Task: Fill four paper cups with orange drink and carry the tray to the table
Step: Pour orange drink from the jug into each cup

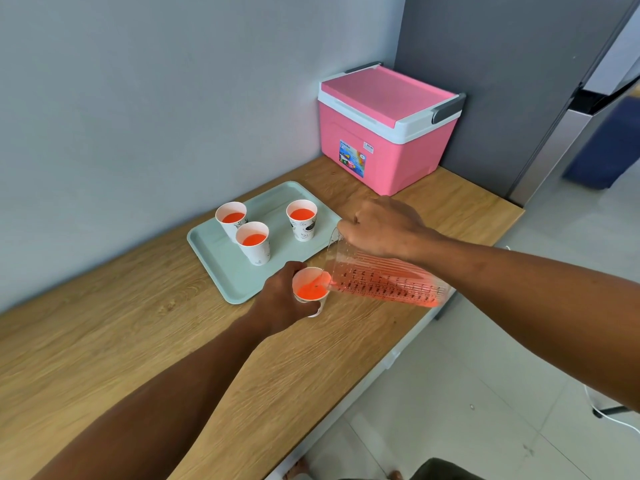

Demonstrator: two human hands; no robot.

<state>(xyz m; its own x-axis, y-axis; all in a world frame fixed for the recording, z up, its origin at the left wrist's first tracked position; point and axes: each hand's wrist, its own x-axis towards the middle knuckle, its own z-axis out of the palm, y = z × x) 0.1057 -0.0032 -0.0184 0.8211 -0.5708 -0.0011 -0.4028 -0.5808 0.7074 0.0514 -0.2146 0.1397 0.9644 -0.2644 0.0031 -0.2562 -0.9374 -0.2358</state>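
A pale green tray [221, 268] lies on the wooden counter and carries three white paper cups of orange drink: one at the back left [231, 220], one in front of it [253, 243] and one at the right [302, 220]. My left hand [282, 299] grips a fourth paper cup [310, 289] just off the tray's near right corner. My right hand [381, 226] holds a clear measuring jug [384, 278] tilted on its side, spout over that cup. Orange drink runs from the jug into the cup.
A pink cooler box [388, 133] with a closed lid stands at the far end of the counter [138, 334], against a grey fridge [502, 81]. The counter's right edge drops to a tiled floor [502, 375]. A white cable [613, 415] lies on the floor.
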